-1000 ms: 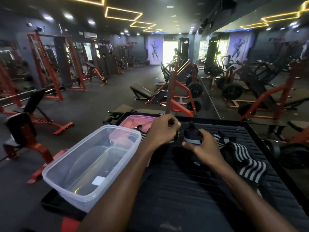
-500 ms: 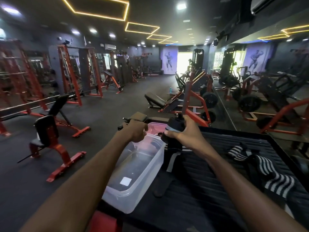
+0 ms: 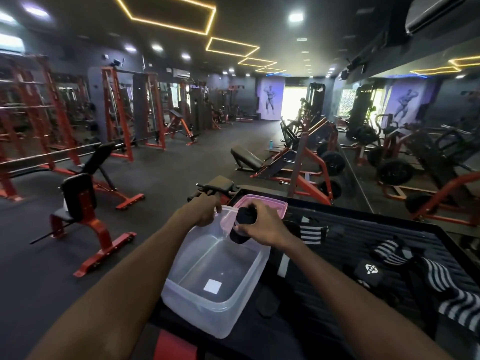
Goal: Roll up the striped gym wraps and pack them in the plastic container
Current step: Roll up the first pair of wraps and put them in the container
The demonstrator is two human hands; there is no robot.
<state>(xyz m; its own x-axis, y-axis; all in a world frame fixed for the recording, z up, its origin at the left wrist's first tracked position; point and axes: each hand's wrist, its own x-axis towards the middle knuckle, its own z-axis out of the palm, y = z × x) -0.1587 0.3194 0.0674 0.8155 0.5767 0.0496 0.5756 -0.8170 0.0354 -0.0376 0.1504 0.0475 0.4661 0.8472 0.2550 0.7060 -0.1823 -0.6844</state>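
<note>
One rolled wrap [image 3: 242, 224], half hidden, is gripped by right hand [image 3: 262, 223] fingers above one plastic container [image 3: 207, 276], whose far rim is gripped by left hand [image 3: 204, 211]; two striped wraps [image 3: 389, 252] are seen right of the fingers, partly cut off.

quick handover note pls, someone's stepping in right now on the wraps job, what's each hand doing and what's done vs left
Right hand: grips a rolled wrap, held over the far end of the container.
Left hand: holds the container's far rim.
Container: open on the black mat; nothing but a white label shows inside. Pink lid lies just behind it.
Done: one wrap rolled, not yet dropped in.
Left: let that roll go into the container, then roll and pack the loose striped wraps lying on the mat to the right, and another near the right wrist. Lid goes on last, probably.
</note>
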